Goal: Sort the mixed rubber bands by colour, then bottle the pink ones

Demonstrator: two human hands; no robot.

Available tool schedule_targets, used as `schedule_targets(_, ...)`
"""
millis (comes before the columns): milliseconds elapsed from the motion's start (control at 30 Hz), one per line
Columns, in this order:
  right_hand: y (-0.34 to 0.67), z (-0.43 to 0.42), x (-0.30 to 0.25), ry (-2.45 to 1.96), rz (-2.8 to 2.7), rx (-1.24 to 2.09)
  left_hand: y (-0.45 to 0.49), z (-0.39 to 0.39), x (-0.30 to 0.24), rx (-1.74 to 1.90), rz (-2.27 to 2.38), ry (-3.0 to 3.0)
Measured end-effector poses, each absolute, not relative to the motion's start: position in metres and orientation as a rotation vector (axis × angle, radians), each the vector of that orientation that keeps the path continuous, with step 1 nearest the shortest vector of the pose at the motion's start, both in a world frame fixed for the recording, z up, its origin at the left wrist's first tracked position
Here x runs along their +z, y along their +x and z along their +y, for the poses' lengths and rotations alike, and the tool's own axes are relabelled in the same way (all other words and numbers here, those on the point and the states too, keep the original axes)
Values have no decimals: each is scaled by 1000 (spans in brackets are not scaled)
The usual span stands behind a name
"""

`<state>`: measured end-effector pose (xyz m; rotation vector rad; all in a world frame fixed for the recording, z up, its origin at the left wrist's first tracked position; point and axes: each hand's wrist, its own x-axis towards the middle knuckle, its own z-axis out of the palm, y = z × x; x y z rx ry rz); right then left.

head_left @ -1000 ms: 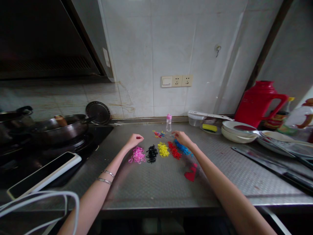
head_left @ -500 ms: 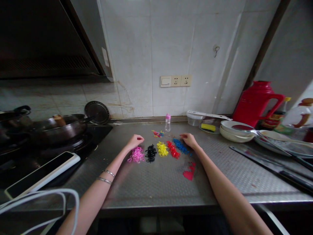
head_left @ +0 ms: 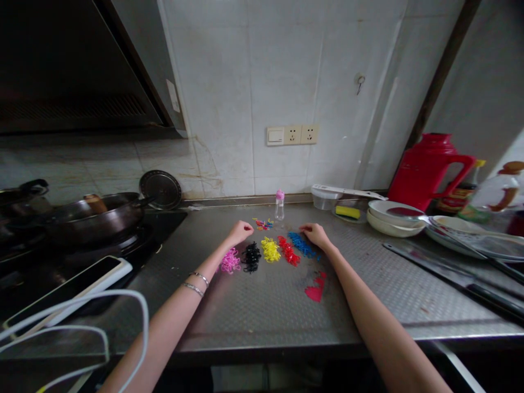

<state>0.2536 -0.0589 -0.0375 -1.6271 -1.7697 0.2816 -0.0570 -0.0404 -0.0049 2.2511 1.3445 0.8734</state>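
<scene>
Small rubber bands lie sorted by colour in a row of piles: pink [head_left: 230, 261], black [head_left: 251, 256], yellow [head_left: 271, 249], red [head_left: 289, 251] and blue [head_left: 302, 244]. Behind them is a little mixed-colour pile [head_left: 262, 224]. My left hand [head_left: 240, 232], fingers curled together, is just left of the mixed pile and above the black one. Whatever its fingertips hold is too small to see. My right hand [head_left: 314, 235] rests beside the blue pile, its fingers bent and drawn together; their contents cannot be made out. A small clear bottle [head_left: 279, 209] with a pink cap stands behind the piles.
A torn red piece [head_left: 315, 289] lies on the metal counter [head_left: 262, 311]. Bowls [head_left: 393, 224], a knife [head_left: 434, 267] and a red thermos [head_left: 426, 169] are on the right. A pan [head_left: 98, 218], a white device [head_left: 69, 289] and a white cable [head_left: 143, 311] are on the left.
My left hand has moved right and slightly farther back, from above the pink pile towards the mixed pile. The right hand stays by the blue pile.
</scene>
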Motion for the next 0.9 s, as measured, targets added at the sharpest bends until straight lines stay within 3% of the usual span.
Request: schedule_targets(900,246,-64,-36,-1653,-1773,220,14,-29,-7,646,1521,2579)
